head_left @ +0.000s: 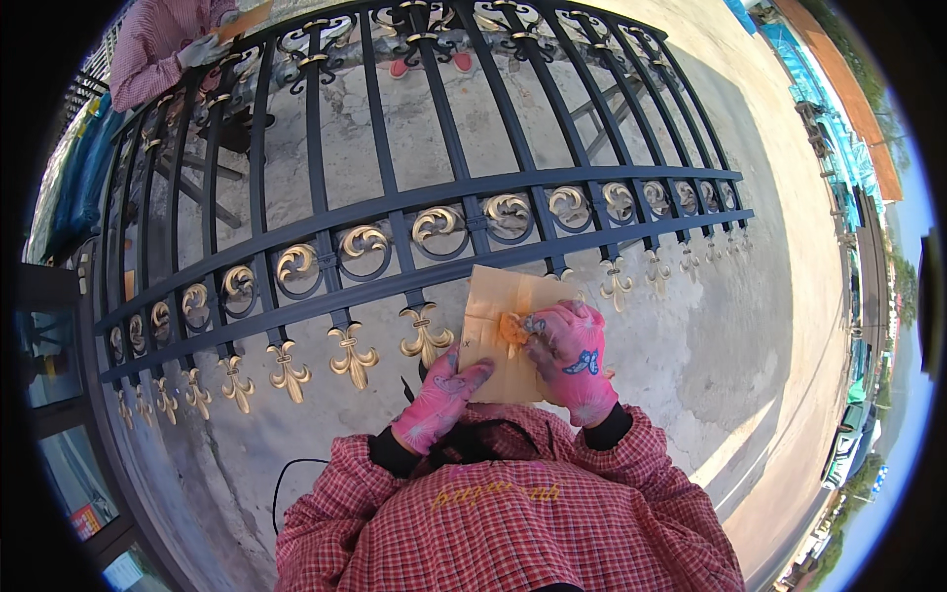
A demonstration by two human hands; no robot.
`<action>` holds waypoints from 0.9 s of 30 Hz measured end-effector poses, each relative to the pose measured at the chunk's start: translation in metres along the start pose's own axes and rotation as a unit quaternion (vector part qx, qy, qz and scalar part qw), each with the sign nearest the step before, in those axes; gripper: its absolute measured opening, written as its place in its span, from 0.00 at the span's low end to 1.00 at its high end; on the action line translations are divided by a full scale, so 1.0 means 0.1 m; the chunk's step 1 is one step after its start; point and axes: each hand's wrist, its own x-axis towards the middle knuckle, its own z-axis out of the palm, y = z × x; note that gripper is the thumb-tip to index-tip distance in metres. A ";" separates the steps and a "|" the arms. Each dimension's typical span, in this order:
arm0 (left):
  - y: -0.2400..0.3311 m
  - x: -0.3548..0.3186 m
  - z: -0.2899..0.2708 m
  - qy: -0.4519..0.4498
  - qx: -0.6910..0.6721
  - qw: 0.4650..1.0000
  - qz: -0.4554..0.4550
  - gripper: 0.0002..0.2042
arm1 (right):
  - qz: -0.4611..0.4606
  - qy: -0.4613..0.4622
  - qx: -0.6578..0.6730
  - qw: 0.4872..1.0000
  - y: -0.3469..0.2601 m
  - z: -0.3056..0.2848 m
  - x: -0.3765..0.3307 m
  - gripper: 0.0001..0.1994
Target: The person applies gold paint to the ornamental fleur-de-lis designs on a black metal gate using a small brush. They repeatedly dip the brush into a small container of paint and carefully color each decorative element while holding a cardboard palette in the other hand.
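Note:
My left hand (446, 397), in a pink patterned glove, is closed on the lower left edge of a piece of brown cardboard (505, 373), with the thumb on top. My right hand (572, 357), gloved the same way, pinches a small orange wad (512, 329), perhaps sponge or cloth, against the cardboard. An orange-gold smear shows on the cardboard above the wad. Just beyond my hands lies a black metal fence panel (340, 212) with gold scrolls in rings. Gold spearhead finials (426, 335) line its near edge, one of them close to my left hand.
Across the panel at the far left, another person (148, 59) in a checked shirt and grey glove holds a piece of cardboard (245, 20). Trestle legs (202, 168) stand under the panel on a concrete floor (750, 326). A dark-framed glass structure (59, 375) is at the left.

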 end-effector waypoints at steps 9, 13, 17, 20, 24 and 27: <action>0.16 0.06 -0.10 0.057 -0.035 0.997 -0.049 0.17 | 0.302 0.153 0.290 0.895 0.87 -0.03 -0.19 0.09; 0.13 0.08 -0.28 0.110 -0.024 0.993 -0.033 0.16 | 0.408 0.158 0.356 0.826 1.42 0.17 -0.38 0.09; 0.13 0.08 -0.28 0.151 -0.023 0.987 -0.056 0.17 | 0.400 0.178 0.390 0.810 1.77 0.66 -0.47 0.09; 0.10 0.09 -0.29 0.169 -0.018 0.983 -0.074 0.18 | 0.406 0.196 0.417 0.789 1.92 0.81 -0.41 0.08; 0.08 0.10 -0.28 0.195 -0.017 0.977 -0.084 0.21 | 0.427 0.174 0.364 0.809 2.07 1.06 -0.40 0.07; 0.06 0.10 -0.31 0.207 -0.022 0.975 -0.079 0.23 | 0.452 0.216 0.355 0.789 2.05 1.03 -0.29 0.07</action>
